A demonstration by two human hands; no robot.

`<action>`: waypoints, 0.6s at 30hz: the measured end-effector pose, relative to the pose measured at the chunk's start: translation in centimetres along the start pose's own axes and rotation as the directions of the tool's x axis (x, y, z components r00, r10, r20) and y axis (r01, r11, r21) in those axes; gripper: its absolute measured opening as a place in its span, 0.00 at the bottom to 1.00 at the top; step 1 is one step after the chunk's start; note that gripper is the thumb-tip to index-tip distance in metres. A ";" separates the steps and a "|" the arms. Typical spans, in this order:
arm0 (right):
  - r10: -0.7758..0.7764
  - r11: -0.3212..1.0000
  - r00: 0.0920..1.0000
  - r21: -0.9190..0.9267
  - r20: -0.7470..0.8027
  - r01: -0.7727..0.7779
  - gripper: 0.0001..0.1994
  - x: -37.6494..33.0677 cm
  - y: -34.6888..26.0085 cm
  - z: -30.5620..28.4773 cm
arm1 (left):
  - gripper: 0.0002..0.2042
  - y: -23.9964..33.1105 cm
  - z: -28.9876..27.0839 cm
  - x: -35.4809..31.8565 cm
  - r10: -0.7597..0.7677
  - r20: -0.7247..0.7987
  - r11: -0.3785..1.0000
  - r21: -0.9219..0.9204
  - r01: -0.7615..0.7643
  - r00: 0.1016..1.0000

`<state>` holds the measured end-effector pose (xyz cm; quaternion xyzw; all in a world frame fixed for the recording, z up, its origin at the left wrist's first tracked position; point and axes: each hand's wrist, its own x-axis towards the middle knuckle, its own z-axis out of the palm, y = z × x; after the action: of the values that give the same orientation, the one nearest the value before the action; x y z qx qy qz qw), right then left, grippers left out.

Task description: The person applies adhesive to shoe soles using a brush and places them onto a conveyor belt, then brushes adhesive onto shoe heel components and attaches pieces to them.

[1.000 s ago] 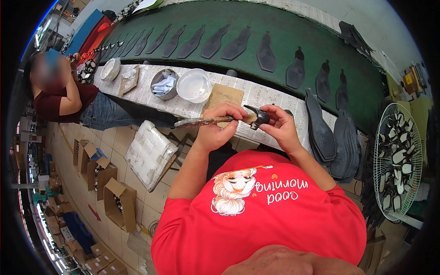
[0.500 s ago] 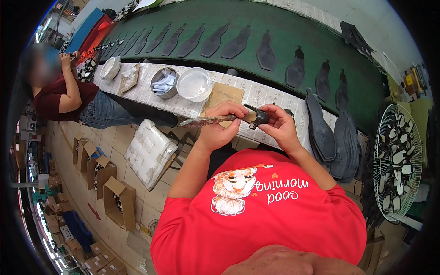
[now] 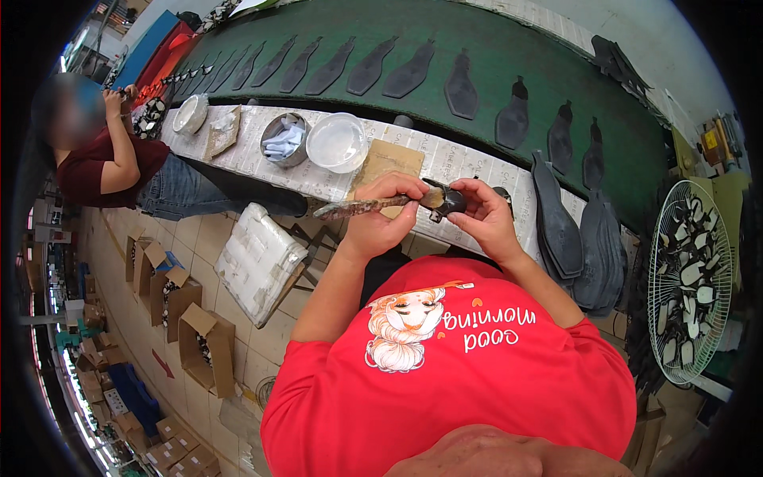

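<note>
Here, mottled brush (image 3: 350, 209), glossy black piece (image 3: 453, 202)

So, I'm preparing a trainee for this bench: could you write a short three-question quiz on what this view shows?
1. Which hand holds the brush: A, right; B, left; C, neither?
2. True or false: the round wire rack stands to the person's left.
3. What colour is the surface under the row of dark flat pieces?

Key: 1, B, the left hand; 2, false, the round wire rack is on the right; 3, green.
</note>
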<state>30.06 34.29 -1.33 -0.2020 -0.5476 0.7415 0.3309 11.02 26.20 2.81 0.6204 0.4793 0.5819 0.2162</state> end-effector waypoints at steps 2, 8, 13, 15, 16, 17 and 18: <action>0.006 1.000 1.000 -0.001 0.000 -0.006 0.23 0.0 0.0 0.0 | 0.06 0.0 0.0 0.0 0.000 -0.003 1.000 0.002 0.000 1.000; 0.007 1.000 1.000 -0.007 0.004 -0.007 0.23 0.1 0.2 0.0 | 0.06 -0.3 -0.1 0.0 -0.005 -0.015 1.000 0.000 0.005 1.000; 0.011 1.000 1.000 -0.014 0.005 -0.011 0.23 0.1 0.1 0.1 | 0.06 -0.4 -0.1 -0.1 -0.029 -0.021 1.000 -0.002 0.029 0.999; 0.028 1.000 1.000 -0.013 -0.002 -0.028 0.23 0.2 0.1 0.1 | 0.06 -0.4 -0.2 -0.1 -0.038 -0.023 0.999 -0.006 0.038 0.999; 0.028 1.000 1.000 -0.013 -0.002 -0.028 0.23 0.2 0.1 0.1 | 0.06 -0.4 -0.2 -0.1 -0.034 -0.022 0.999 0.000 0.034 0.999; 0.026 1.000 1.000 -0.013 -0.002 -0.026 0.23 0.2 0.2 0.1 | 0.06 -0.4 -0.2 -0.1 -0.029 -0.021 1.000 0.006 0.029 0.999; 0.025 1.000 1.000 -0.013 -0.002 -0.025 0.23 0.2 0.2 0.2 | 0.06 -0.4 -0.2 -0.1 -0.029 -0.021 1.000 0.005 0.029 0.999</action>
<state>29.76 34.30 -1.45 -0.2114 -0.5497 0.7418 0.3208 10.66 26.21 2.43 0.6078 0.4922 0.5838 0.2179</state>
